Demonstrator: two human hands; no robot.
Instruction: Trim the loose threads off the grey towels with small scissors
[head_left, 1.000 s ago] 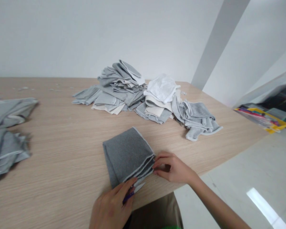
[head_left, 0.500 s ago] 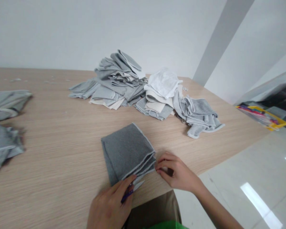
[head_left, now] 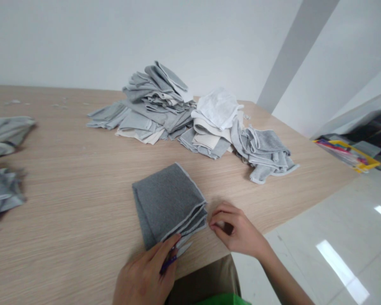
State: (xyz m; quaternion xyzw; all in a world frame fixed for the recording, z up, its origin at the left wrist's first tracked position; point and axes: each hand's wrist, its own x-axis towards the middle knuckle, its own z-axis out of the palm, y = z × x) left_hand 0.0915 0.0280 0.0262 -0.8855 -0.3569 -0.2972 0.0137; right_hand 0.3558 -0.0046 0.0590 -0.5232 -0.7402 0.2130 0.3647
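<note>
A folded grey cloth (head_left: 171,199) with pale stitched edges lies on the table near its front edge, its layered hems turned towards me. My left hand (head_left: 146,271) is closed around small purple-handled thread snips (head_left: 169,263), the pale blades pointing right. Its fingertips also rest on the cloth's near edge. Just right of the cloth's corner, my right hand (head_left: 236,226) is closed in a pinch, thumb against index finger. A small gap separates it from the cloth. Whatever might be between those fingertips is too small to make out.
Behind the cloth stand a heap of grey cloths (head_left: 158,101), a stack of white and cream cloths (head_left: 217,112) and a crumpled grey cloth (head_left: 266,152). More cloths (head_left: 1,186) lie at far left. White lint scraps (head_left: 12,102) dot the back. A yellow tray (head_left: 352,154) appears at right.
My right hand has drawn slightly right, away from the cloth's corner. The left hand keeps its hold on the snips, and the view has shifted a little.
</note>
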